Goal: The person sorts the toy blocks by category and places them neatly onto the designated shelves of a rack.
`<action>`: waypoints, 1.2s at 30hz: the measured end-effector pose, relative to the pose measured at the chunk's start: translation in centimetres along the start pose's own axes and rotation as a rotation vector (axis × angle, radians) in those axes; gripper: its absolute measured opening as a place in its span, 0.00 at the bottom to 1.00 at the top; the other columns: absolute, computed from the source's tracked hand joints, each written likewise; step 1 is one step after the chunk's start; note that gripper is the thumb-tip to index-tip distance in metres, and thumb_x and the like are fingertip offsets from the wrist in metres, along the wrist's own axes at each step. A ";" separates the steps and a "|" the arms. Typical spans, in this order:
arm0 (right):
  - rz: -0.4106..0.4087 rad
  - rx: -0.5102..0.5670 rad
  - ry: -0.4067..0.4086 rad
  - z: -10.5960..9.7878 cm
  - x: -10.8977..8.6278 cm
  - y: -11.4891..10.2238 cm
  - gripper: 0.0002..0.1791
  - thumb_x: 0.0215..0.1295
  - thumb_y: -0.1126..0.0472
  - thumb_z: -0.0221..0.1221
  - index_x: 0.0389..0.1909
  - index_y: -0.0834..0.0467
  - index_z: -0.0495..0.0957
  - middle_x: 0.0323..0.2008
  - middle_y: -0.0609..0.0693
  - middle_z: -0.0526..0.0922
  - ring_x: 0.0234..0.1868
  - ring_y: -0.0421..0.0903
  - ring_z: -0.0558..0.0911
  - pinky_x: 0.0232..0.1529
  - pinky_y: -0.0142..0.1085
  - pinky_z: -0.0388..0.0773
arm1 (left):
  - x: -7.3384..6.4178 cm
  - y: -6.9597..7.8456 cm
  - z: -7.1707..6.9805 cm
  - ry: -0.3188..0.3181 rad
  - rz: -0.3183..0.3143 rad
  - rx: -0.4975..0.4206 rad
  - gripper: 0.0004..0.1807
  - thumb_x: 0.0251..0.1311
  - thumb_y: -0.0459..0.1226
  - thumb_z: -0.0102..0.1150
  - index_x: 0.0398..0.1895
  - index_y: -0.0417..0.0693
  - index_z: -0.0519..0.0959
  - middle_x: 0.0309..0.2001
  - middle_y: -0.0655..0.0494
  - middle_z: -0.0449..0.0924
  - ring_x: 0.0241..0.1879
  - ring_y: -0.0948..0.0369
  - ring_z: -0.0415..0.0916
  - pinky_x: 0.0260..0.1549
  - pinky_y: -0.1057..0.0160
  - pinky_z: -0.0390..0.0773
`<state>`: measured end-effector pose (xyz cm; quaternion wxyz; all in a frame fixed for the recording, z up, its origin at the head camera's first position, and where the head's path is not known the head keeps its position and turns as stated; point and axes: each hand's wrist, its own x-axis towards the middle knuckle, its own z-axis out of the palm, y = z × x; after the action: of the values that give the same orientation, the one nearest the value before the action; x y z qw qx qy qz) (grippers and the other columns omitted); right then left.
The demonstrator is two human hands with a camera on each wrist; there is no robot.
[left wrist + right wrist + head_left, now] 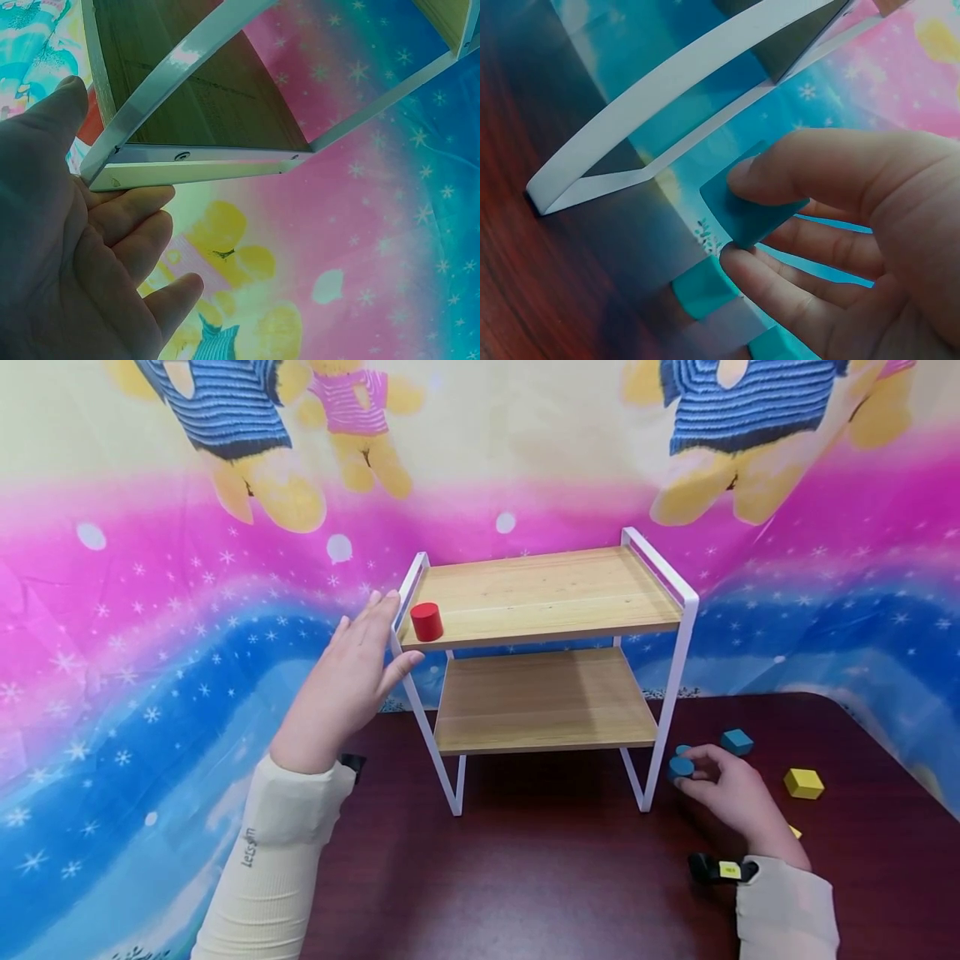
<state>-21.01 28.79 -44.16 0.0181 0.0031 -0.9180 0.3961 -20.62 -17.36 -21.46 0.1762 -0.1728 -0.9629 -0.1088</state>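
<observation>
My right hand [731, 789] pinches a blue cylinder [681, 767] between thumb and fingers, just right of the rack's right leg. In the right wrist view the held cylinder [739, 206] is tilted above the table. Behind it stands a second blue cylinder [682, 749], mostly hidden in the head view. My left hand [333, 685] has its fingers extended beside the upper left side of the two-tier rack [540, 597]. The left wrist view shows these fingers [142, 206] at the white frame. A red cylinder [427, 622] stands on the top shelf's front left corner.
A blue block [737, 742] and a yellow block [804, 783] lie right of the rack on the dark red table [525, 877]. Another yellow piece [795, 832] is partly hidden by my right wrist. A patterned cloth backdrop [510, 460] hangs behind.
</observation>
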 end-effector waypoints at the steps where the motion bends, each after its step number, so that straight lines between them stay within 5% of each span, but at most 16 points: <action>1: -0.008 0.002 0.005 -0.1 -0.1 -0.1 0.26 0.67 0.58 0.66 0.60 0.67 0.72 0.53 0.71 0.79 0.50 0.66 0.80 0.48 0.59 0.82 | 0.0 0.0 0.0 0.001 0.000 0.001 0.45 0.72 0.50 0.57 0.82 0.45 0.48 0.80 0.42 0.51 0.80 0.49 0.42 0.76 0.43 0.43; 22: -0.100 0.017 0.118 -1.4 -1.2 -2.6 0.23 0.68 0.60 0.65 0.60 0.65 0.74 0.53 0.68 0.79 0.49 0.66 0.83 0.46 0.56 0.85 | 0.0 -0.1 0.1 0.004 0.005 0.007 0.45 0.72 0.50 0.57 0.82 0.45 0.47 0.80 0.43 0.50 0.80 0.50 0.41 0.76 0.43 0.44; 36: -0.133 0.043 0.171 -1.8 -1.7 -3.5 0.24 0.68 0.59 0.66 0.61 0.63 0.74 0.51 0.68 0.80 0.48 0.66 0.85 0.38 0.34 0.86 | 0.0 -0.1 0.2 -0.003 -0.004 0.007 0.45 0.72 0.51 0.57 0.82 0.46 0.47 0.80 0.44 0.49 0.81 0.51 0.40 0.76 0.44 0.43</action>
<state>-19.23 27.73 -40.45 0.1225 0.0306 -0.9022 0.4124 -20.69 -17.42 -21.67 0.1751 -0.1704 -0.9639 -0.1056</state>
